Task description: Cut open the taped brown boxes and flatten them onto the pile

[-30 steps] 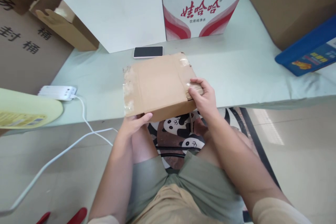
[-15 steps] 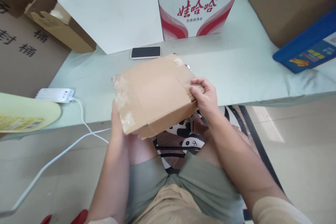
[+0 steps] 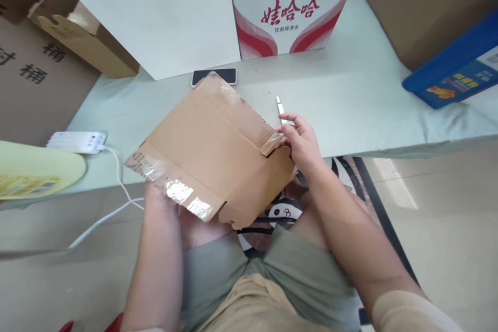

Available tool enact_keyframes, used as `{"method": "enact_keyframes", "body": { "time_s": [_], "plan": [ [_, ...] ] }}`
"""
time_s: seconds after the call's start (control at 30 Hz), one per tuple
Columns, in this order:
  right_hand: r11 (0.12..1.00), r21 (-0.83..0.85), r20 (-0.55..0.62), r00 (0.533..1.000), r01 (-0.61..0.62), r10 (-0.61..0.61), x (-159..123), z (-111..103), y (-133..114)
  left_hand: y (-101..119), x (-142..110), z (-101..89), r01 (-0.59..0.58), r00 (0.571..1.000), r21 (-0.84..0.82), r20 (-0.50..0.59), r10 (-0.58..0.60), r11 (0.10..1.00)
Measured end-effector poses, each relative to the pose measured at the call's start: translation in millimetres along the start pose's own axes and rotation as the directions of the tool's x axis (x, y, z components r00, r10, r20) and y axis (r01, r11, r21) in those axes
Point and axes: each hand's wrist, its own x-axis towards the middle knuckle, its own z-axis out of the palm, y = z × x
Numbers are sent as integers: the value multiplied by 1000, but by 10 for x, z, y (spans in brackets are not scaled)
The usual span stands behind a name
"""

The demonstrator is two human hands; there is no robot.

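Since the earlier frame, your cardboard box (image 3: 202, 135) has swung round: its far corner now overlaps the phone (image 3: 229, 77) in your view, and its left, taped end sits nearer you. Beyond your right hand (image 3: 301, 140), a slim silver tool (image 3: 280, 106) has come into sight.

You have the box tilted over your lap and the near edge of the bench (image 3: 350, 104), in front of you and between your arms. Its long axis looks to run from near left to far right, with a taped strip across each end.

Your left hand (image 3: 158, 196) goes under the near-left end; its fingers are hidden, so I can't tell how they grip. Your right hand is bent, its fingertips touching the right corner, just above a loose side flap (image 3: 259, 194). The tool points away from you past those fingers; whether they grip it or it rests on the bench, I can't tell.

The spatial relation that matters: the box lies to the left of your right hand, that corner and the tool are both nearest the right, and your left is nearest the opposite end.
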Motion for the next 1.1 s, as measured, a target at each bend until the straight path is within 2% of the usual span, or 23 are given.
{"method": "enact_keyframes", "body": {
  "time_s": [0.07,0.13,0.2,0.27,0.33,0.4,0.5,0.57,0.7,0.8,0.93,1.03,1.1],
  "plan": [
    [997,-74,-32,999,0,-2,35,-34,38,20,-64,22,-21,1000,-22,1,21,1000],
    [982,-185,-87,994,43,-60,63,-67,88,14,-116,25,-60,998,-27,16,60,998],
    [957,-276,-153,979,86,-132,90,-93,146,-16,-140,14,-119,992,17,37,118,993],
    [954,-290,-209,967,82,-147,117,-106,202,-62,-138,8,-173,984,78,59,168,982],
    [978,-204,-255,963,29,-82,135,-102,237,-109,-126,30,-200,979,108,71,193,974],
    [998,-55,-237,972,-28,14,132,-83,235,-147,-117,91,-196,979,103,79,188,975],
    [980,154,-66,989,-124,136,82,-54,168,-168,-111,220,-146,982,82,132,134,986],
    [954,250,-22,985,-162,173,48,-55,116,-163,-97,287,-105,982,49,162,96,993],
    [910,408,-240,953,-74,185,62,-110,82,-159,13,324,-89,985,12,153,86,996],
    [876,481,-368,913,26,175,136,-156,108,-210,175,330,-159,986,63,62,155,985],
    [846,523,-454,875,106,170,225,-182,147,-336,367,394,-214,975,181,-19,221,960],
    [844,525,-486,852,108,194,232,-188,180,-425,412,436,-226,972,274,5,233,935],
    [874,480,-498,842,69,207,191,-184,195,-469,406,429,-241,970,307,42,240,921]
  ]
}}
